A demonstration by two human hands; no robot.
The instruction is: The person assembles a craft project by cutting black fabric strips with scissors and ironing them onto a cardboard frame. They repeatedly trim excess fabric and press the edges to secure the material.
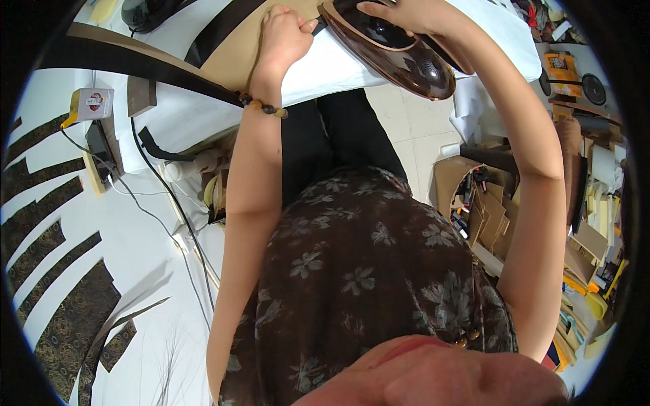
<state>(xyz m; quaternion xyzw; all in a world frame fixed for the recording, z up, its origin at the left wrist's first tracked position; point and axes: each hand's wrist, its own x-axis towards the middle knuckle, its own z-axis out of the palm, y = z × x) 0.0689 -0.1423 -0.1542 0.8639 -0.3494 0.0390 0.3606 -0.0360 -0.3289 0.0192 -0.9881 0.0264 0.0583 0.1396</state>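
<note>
My right hand is closed around the handle of a brown, glossy clothes iron at the top, right of centre. Its rounded heel faces me and its tip runs out past the upper edge of the view. To the left, my left hand rests with curled fingers on a tan panel with black bands. A short dark strip end shows between its thumb and the iron. What those fingers hold, if anything, is hidden. Both lie on a white-covered table.
A long black-and-tan strip slants from the left to my left wrist. Dark patterned pieces lie on a white surface at left, with cables nearby. At right stand a cardboard box of scraps and stacked materials.
</note>
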